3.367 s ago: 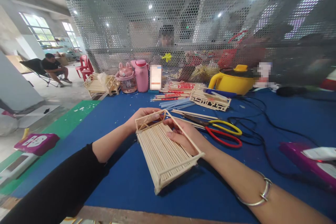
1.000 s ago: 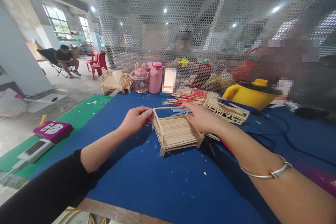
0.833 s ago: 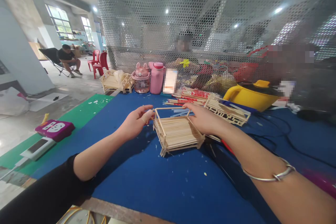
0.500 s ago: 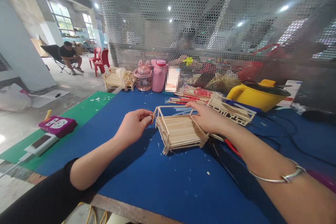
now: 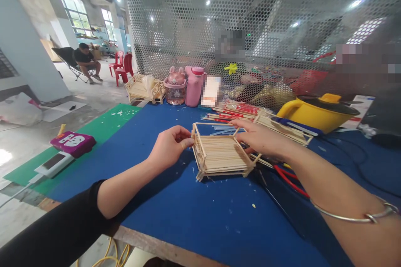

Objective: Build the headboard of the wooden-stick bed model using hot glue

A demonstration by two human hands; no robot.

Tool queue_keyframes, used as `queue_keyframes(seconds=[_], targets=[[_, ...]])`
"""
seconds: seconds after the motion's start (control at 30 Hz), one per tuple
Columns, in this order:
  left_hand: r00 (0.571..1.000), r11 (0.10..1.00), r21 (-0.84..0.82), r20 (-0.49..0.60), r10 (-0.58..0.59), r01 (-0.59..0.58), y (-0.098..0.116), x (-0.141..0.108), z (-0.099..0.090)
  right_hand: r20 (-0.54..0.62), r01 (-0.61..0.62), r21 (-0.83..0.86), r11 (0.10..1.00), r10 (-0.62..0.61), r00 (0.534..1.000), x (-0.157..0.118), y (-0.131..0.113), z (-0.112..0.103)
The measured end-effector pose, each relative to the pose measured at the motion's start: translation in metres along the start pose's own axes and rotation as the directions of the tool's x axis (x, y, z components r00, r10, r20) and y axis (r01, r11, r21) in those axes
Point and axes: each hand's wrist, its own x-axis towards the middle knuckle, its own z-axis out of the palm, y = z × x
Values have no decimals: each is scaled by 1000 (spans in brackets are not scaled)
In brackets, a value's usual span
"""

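Note:
A small frame of pale wooden sticks [image 5: 221, 154] with a slatted floor stands on the blue table mat [image 5: 175, 217]. My left hand [image 5: 171, 144] is at its left side, thumb and fingers pinched on the upper left corner. Around the right side of the same frame, my right hand [image 5: 258, 137] has its fingers closed on the top rail and corner post. Some of its fingertips are hidden behind the sticks. Behind the frame lie loose sticks [image 5: 232, 112] with red parts.
Another stick frame [image 5: 145, 89], a pink bottle [image 5: 194, 87] and a clear pink-lidded jar [image 5: 175, 89] stand at the back. A yellow pot [image 5: 316, 112] is at the right, a purple box [image 5: 73, 144] at the left. A person [image 5: 86, 62] sits far left.
The view has shifted slightly, moving the scene to the right. My left thumb and fingers have closed in against the frame's left corner; the small stick they held now lies against it.

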Motion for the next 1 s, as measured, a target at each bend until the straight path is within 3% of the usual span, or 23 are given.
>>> queue_keyframes(seconds=[0.3,0.4,0.6,0.7,0.83,1.0], targets=[[979,994,108,205,-11,-12,-2,11,-2,-106,-17,-246,969,-9,994,-20,16,-19],[992,985,172,123,12,-33,2,5,4,-119,17,-207,978,-42,992,-21,17,-17],[975,945,254,-25,220,-207,5,-8,17,-169,60,-178,982,-91,981,-29,13,-12],[987,976,181,-90,136,-118,1,-7,20,-185,65,-162,985,-95,978,-29,12,-11],[991,997,-68,-120,-54,46,0,-5,24,-204,84,-143,986,-112,973,-27,14,-10],[985,983,-170,-143,-93,68,3,-4,31,-225,113,-135,984,-141,964,-27,16,-9]])
